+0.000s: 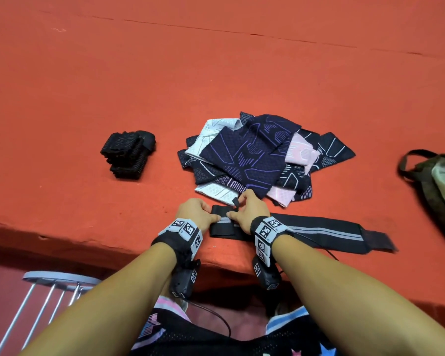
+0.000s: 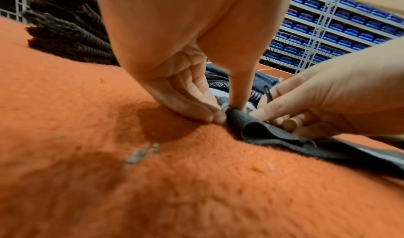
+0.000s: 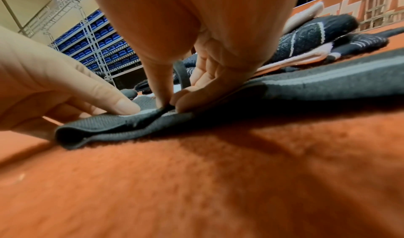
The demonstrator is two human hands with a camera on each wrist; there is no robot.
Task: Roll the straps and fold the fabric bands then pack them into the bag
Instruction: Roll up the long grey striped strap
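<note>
**Both hands on the strap's folded end**

The left hand pinches the folded end of the black strap, thumb on top and fingers curled at its edge. The right hand pinches the same fold just beside it, thumb pressed down on the grey stripe, a thin black loop rising between its fingers. The strap lies at the near edge of the orange tabletop, its long tail running flat to the right. Just behind the hands sits a loose pile of patterned bands, navy, white and pink. Left of the pile, well apart, stands a stack of black rolls. The bag lies at the far right edge.
</note>
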